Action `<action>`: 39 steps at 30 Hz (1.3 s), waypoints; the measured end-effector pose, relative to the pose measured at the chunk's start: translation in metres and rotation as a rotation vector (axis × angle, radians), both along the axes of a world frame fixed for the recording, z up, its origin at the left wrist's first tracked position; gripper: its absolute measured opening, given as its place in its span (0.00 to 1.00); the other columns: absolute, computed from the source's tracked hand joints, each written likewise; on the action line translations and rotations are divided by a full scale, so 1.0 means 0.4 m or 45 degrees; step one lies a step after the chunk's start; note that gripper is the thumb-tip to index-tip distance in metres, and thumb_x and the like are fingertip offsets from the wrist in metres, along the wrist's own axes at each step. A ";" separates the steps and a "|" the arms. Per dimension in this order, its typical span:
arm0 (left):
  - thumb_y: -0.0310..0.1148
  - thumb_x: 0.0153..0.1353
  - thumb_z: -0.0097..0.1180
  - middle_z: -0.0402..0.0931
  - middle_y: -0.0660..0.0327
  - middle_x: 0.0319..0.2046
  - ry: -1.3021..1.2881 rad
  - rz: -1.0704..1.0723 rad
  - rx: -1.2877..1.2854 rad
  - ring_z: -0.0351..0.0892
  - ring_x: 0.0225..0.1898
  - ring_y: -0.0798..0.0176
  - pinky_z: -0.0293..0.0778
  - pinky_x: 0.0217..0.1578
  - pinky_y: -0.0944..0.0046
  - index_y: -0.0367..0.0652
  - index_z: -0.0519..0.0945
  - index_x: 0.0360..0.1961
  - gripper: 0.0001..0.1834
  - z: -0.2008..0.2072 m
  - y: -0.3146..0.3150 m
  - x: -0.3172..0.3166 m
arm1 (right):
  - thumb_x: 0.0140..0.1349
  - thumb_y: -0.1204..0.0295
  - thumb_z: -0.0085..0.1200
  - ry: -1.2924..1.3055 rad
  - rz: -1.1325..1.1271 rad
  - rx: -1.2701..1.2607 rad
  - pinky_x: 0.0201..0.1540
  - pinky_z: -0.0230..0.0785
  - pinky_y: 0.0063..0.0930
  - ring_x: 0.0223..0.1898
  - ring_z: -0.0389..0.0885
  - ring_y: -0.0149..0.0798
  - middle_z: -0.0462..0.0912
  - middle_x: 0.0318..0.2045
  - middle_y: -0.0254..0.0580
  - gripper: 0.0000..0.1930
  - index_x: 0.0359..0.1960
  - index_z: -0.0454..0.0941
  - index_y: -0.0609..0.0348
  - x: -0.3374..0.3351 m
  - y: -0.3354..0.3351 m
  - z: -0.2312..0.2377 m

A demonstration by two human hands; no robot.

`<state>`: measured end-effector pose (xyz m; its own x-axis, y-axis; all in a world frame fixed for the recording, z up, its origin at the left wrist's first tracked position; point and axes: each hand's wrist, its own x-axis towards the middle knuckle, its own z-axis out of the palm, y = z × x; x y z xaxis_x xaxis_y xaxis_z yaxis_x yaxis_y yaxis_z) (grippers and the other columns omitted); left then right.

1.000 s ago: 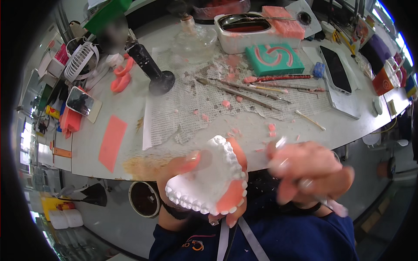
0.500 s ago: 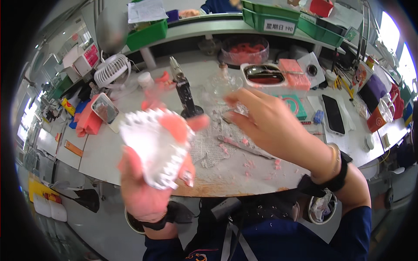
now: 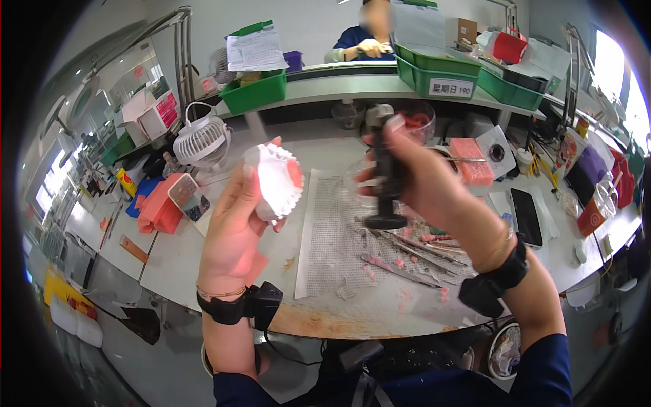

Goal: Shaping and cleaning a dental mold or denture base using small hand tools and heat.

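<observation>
A white plaster dental model with teeth along its edge is gripped in my left hand. Pink wax covers part of its inner side. My right hand is wrapped round a black hand torch with a round base and a metal top, held upright above the bench. Below it, several slim metal carving tools lie on a printed paper sheet, among pink wax shavings. The torch is to the right of the model and apart from it.
A white fan, a mirror and a pink box stand at the left. At the right are pink wax sheets, a black phone and a red cup. Green bins line the shelf; beyond, another person sits.
My right hand has taken hold of the torch and lifted it off the bench. My left hand has turned the dental model and drawn it away from the camera. The view has tilted up.
</observation>
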<state>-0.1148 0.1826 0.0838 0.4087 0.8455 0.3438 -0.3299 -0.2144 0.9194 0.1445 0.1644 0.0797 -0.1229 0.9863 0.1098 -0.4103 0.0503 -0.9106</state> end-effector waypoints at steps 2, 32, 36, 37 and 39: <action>0.49 0.73 0.43 0.76 0.65 0.49 0.029 0.021 0.020 0.72 0.39 0.75 0.67 0.32 0.71 0.43 0.64 0.67 0.29 0.001 -0.001 0.004 | 0.68 0.41 0.42 0.244 0.054 -0.212 0.33 0.72 0.32 0.30 0.77 0.35 0.73 0.30 0.36 0.29 0.43 0.72 0.60 0.053 0.005 0.019; 0.44 0.73 0.45 0.70 0.61 0.59 -0.158 -0.074 0.197 0.72 0.53 0.67 0.70 0.50 0.63 0.47 0.57 0.70 0.29 -0.024 -0.009 0.014 | 0.75 0.51 0.35 -0.396 -0.248 0.118 0.25 0.59 0.19 0.21 0.64 0.23 0.69 0.24 0.32 0.24 0.39 0.69 0.63 -0.056 -0.138 0.013; 0.44 0.71 0.47 0.68 0.60 0.61 -0.251 -0.107 0.202 0.72 0.56 0.65 0.70 0.51 0.62 0.47 0.57 0.70 0.30 -0.025 -0.015 0.028 | 0.75 0.56 0.36 -0.434 -0.126 0.490 0.29 0.61 0.18 0.26 0.65 0.23 0.70 0.26 0.32 0.19 0.42 0.68 0.62 -0.083 -0.173 0.028; 0.44 0.71 0.47 0.67 0.60 0.61 -0.285 -0.104 0.210 0.72 0.57 0.64 0.70 0.51 0.62 0.47 0.58 0.70 0.30 -0.023 -0.019 0.032 | 0.75 0.56 0.38 -0.472 -0.054 0.553 0.29 0.61 0.18 0.27 0.66 0.23 0.70 0.26 0.31 0.19 0.43 0.68 0.61 -0.083 -0.175 0.021; 0.45 0.71 0.47 0.67 0.60 0.62 -0.287 -0.088 0.256 0.71 0.58 0.63 0.71 0.52 0.61 0.47 0.57 0.70 0.30 -0.019 -0.026 0.036 | 0.74 0.55 0.39 -0.597 -0.042 0.589 0.29 0.62 0.18 0.26 0.66 0.23 0.71 0.26 0.31 0.19 0.42 0.68 0.61 -0.091 -0.179 0.019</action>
